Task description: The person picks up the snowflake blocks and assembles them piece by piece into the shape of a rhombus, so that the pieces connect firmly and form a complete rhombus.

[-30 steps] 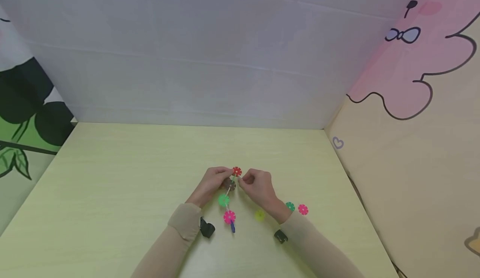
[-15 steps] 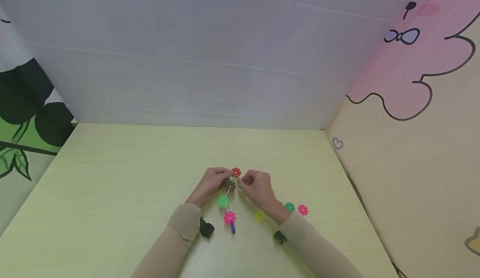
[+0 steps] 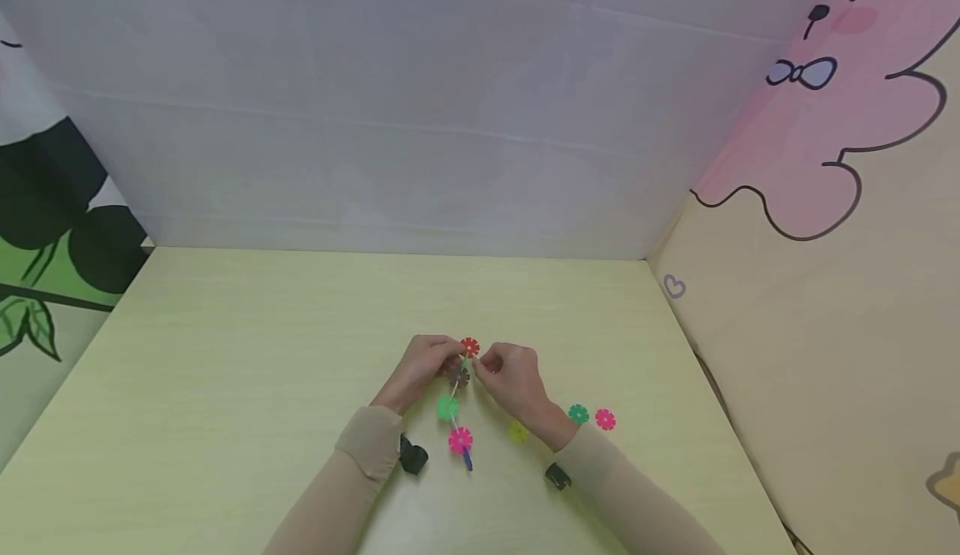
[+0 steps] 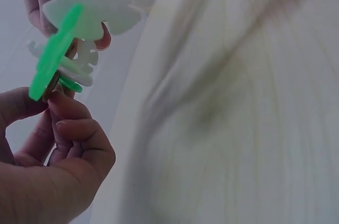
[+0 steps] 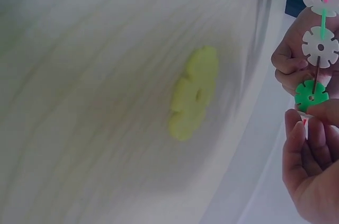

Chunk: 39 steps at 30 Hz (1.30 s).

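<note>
A chain of notched discs hangs between the hands: a red disc (image 3: 469,347) on top, a brown disc (image 3: 459,377), a green disc (image 3: 447,407), a pink disc (image 3: 461,440) and a blue piece (image 3: 468,460) at the bottom. My left hand (image 3: 424,372) pinches the chain near the red and brown discs. Just right of them, my right hand (image 3: 517,382) has thumb and fingertips together at the chain. In the right wrist view, the right hand (image 5: 315,166) pinches a small whitish piece below a green disc (image 5: 311,96). The left wrist view shows the left hand (image 4: 63,155) beneath a bright green disc (image 4: 55,52).
On the table (image 3: 262,330) a yellow disc (image 3: 518,432) lies beneath the right forearm, with a teal disc (image 3: 578,414) and another pink disc (image 3: 605,419) to its right. Black wrist devices (image 3: 412,455) show beside the sleeves. A pale wall (image 3: 390,122) stands behind the table.
The chain has dropped slightly toward the near side, its pink end shifting down. My right hand has moved slightly left and down, closer to the left hand. Both hands keep their pinching pose.
</note>
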{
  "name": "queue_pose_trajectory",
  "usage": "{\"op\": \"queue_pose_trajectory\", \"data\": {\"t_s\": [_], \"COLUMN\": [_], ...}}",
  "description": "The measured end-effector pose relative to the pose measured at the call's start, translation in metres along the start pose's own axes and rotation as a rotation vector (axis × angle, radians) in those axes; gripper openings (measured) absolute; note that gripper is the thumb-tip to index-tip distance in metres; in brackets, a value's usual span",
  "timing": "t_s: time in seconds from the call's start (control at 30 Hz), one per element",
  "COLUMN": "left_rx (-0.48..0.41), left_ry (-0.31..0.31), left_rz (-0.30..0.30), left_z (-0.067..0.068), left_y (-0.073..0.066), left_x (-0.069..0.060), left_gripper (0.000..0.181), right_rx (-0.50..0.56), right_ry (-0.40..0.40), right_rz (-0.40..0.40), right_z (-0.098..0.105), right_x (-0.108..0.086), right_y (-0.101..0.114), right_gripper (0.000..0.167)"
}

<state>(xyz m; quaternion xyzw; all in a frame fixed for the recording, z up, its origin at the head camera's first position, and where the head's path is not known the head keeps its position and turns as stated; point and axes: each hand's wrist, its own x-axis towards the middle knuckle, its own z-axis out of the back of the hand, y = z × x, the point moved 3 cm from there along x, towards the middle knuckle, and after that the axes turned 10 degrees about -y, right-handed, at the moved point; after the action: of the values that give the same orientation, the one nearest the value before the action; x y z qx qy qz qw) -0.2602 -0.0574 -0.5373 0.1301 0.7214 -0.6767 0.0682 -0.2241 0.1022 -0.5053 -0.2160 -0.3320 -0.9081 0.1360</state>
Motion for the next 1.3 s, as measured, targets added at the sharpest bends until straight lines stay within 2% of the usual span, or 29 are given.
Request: {"op": "queue_pose_trajectory", "data": {"t_s": [0.43,0.9,1.3], "left_rx": [0.046,0.113,0.156], "left_ry": [-0.008,0.02,0.004], "left_rz": [-0.037,-0.052,-0.091], "left_z": [0.002,0.0008,0.0021], "left_y": [0.0064,0.0055,0.005], "left_x": [0.0027,0.0016,0.0022], "left_gripper": [0.015,0.017,0.022], "right_rx": [0.0,-0.011,0.014], "right_ry": [-0.001,-0.01,-0.025], "right_rz": [0.01,0.025,0.034], "right_z": [-0.0009,-0.0044,-0.0058], "right_x": [-0.0027,-0.0065,-0.0072], "right_y": [0.0014,-0.0052,-0.0054], "right_gripper": [0.014,0.014,0.013]}}
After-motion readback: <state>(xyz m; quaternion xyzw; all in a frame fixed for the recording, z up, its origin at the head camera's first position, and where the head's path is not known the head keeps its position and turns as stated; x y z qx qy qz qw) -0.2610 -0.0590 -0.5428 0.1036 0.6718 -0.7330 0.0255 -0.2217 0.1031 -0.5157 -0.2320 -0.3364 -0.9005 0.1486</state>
